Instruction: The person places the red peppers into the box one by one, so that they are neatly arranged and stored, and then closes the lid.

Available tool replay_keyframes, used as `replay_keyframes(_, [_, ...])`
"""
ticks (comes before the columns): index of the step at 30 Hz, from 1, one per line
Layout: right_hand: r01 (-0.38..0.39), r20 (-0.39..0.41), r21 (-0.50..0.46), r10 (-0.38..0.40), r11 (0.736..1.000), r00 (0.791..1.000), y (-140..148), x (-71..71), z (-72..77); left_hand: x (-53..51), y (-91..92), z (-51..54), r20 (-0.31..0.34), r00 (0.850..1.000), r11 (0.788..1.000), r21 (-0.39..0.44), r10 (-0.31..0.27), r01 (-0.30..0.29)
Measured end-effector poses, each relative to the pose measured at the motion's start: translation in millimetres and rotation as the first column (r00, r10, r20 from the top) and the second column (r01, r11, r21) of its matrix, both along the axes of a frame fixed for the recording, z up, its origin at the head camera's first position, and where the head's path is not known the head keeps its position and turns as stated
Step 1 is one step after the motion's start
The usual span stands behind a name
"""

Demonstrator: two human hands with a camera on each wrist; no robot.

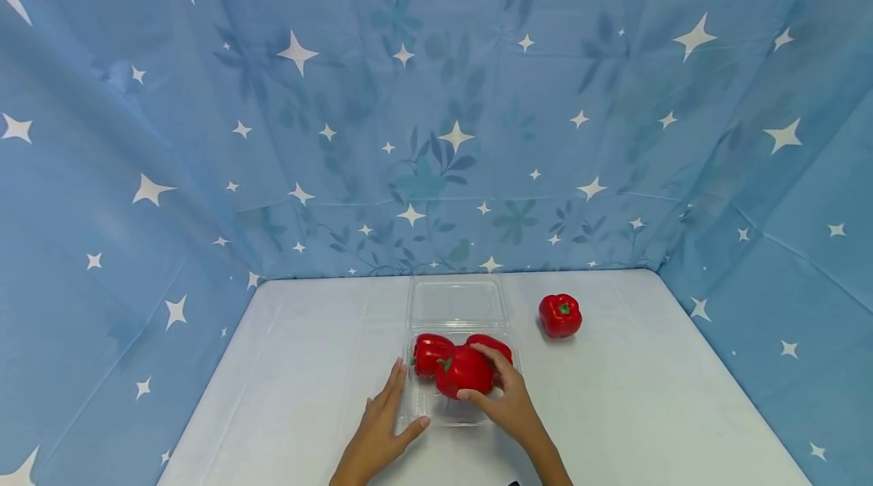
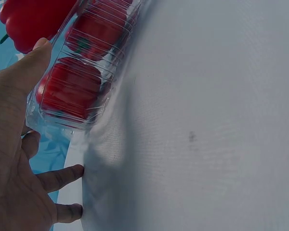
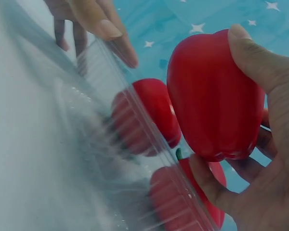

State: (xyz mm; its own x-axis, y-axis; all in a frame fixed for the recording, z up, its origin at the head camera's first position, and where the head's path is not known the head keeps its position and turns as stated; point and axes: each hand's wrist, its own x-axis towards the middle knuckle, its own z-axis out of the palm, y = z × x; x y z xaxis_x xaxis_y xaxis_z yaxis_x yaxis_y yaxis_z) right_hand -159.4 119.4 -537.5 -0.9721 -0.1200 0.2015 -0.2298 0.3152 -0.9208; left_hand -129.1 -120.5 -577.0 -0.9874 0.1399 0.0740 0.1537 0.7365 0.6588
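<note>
My right hand [image 1: 513, 404] grips a red bell pepper [image 1: 465, 372] over a clear plastic box [image 1: 443, 415]; in the right wrist view, thumb and fingers of the hand [image 3: 265, 110] curl round the pepper [image 3: 214, 96]. Two more red peppers lie in the box, one at its back left [image 1: 431, 353], one at its back right [image 1: 492, 343], partly hidden. My left hand [image 1: 379, 425] is at the box's left side, fingers extended, thumb towards its front corner. In the left wrist view, the thumb of the hand [image 2: 19, 144] touches the box wall [image 2: 62, 118].
The box's clear lid [image 1: 457, 302] lies folded back behind it. Another red pepper [image 1: 561, 316] sits on the white table [image 1: 634, 387] to the right, beyond the box. A blue curtain with white stars [image 1: 409, 107] stands behind and at both sides.
</note>
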Motion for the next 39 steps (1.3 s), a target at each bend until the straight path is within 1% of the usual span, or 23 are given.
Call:
replay_keyframes(5, [-0.022,-0.087,0.133,0.034,0.991,0.996,-9,3.1,-3.9,0.7,0.2,-0.2,-0.023,1.0,1.0,0.01,-0.002,0.002])
replay_keyframes(7, [-0.029,-0.121,0.164,0.049,0.986,0.991,-12,3.6,-6.6,0.9,0.5,-0.1,-0.033,0.999,1.0,0.017,-0.006,0.007])
replay_keyframes(9, [-0.031,-0.137,0.187,0.057,0.982,0.989,-14,4.0,-9.3,1.1,0.6,-0.2,-0.042,0.999,1.0,0.017,-0.007,0.007])
replay_keyframes(15, [-0.032,-0.15,0.218,0.066,0.975,0.986,-20,5.3,-13.3,1.0,-0.3,-1.4,-0.051,0.999,1.0,0.017,-0.011,0.012])
replay_keyframes(18, [-0.009,-0.17,0.252,0.054,0.968,0.984,-23,6.3,-13.7,0.3,-1.1,-2.0,-0.049,0.999,1.0,0.022,-0.018,0.019])
replay_keyframes(22, [0.034,-0.196,0.305,0.028,0.952,0.98,-26,8.3,-13.9,-0.6,-2.0,-3.6,-0.044,0.999,0.999,0.034,-0.023,0.024])
replay_keyframes(25, [0.051,-0.206,0.343,0.022,0.938,0.978,-29,9.4,-14.4,-0.8,-2.7,-4.7,-0.051,0.998,0.999,0.037,-0.026,0.028])
replay_keyframes(30, [0.044,-0.203,0.383,0.037,0.923,0.979,-33,10.1,-15.8,-0.7,-3.2,-4.3,-0.058,0.998,0.999,0.035,-0.033,0.035])
replay_keyframes(34, [0.036,-0.196,0.388,0.044,0.921,0.98,-34,10.6,-15.1,-0.6,-3.9,-2.2,-0.05,0.998,0.998,0.029,-0.049,0.05])
replay_keyframes(39, [0.026,-0.177,0.397,0.049,0.917,0.983,-35,10.9,-12.7,-1.3,-6.5,-2.8,-0.043,0.997,0.997,0.029,-0.065,0.066])
